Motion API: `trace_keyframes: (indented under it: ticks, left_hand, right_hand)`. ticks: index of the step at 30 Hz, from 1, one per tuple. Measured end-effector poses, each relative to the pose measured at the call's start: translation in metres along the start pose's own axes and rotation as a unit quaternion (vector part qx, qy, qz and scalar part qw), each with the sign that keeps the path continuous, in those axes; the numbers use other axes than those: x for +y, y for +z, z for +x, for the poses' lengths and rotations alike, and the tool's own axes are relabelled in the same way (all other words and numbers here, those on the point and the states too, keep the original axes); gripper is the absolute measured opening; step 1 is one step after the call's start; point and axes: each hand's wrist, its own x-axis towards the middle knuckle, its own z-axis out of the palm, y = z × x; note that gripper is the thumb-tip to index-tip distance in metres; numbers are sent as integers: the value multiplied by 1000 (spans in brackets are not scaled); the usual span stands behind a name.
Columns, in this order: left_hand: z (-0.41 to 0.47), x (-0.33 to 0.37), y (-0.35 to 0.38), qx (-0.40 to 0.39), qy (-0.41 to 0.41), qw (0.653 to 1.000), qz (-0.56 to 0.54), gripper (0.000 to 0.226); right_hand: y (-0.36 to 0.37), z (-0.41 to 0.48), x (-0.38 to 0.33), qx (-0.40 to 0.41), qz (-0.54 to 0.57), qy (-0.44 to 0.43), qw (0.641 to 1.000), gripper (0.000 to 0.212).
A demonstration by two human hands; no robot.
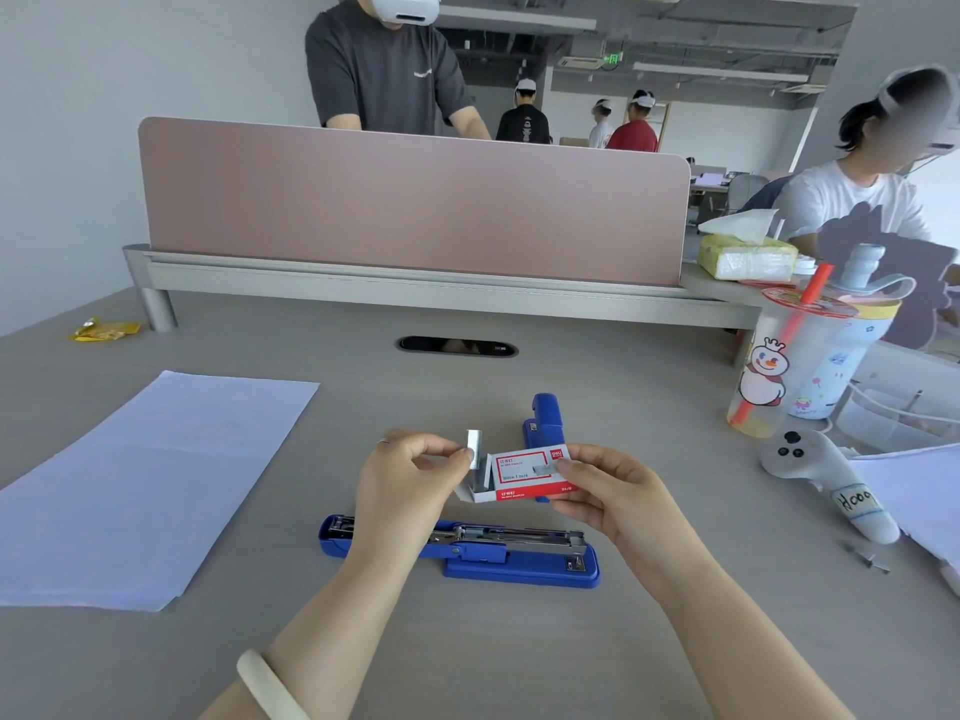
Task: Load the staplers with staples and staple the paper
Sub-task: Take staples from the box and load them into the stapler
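Note:
A blue stapler point(519, 556) lies opened flat on the grey desk, its metal staple channel facing up. A second blue stapler point(544, 423) stands behind my hands, partly hidden by them. My right hand point(608, 501) holds a small red and white staple box point(530, 475), open at its left end, above the open stapler. My left hand point(410, 475) pinches a silver strip of staples point(474, 446) just above the box's open end. A stack of white paper point(140, 480) lies to the left.
A pink divider panel point(415, 205) bounds the desk's far side. At the right stand a plastic drink cup point(800, 366), a white controller point(826, 480), more paper point(919, 491) and loose staples point(867, 556). A tissue pack point(748, 257) sits on the shelf. People stand beyond the divider.

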Motion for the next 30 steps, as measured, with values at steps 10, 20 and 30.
trace_keyframes:
  ticks: [10,20,30]
  left_hand:
    - [1,1,-6,28,3,998,-61,5]
    - [0,-4,0,-5,13,999,-52,5]
    - [0,-13,6,-29,55,998,10,8]
  right_hand:
    - [-41,7,-15,23,37,41,998,11]
    - [-87,12,-13,128,-86,45,987,19]
    - [-85,26,2,172,-201,43,963,22]
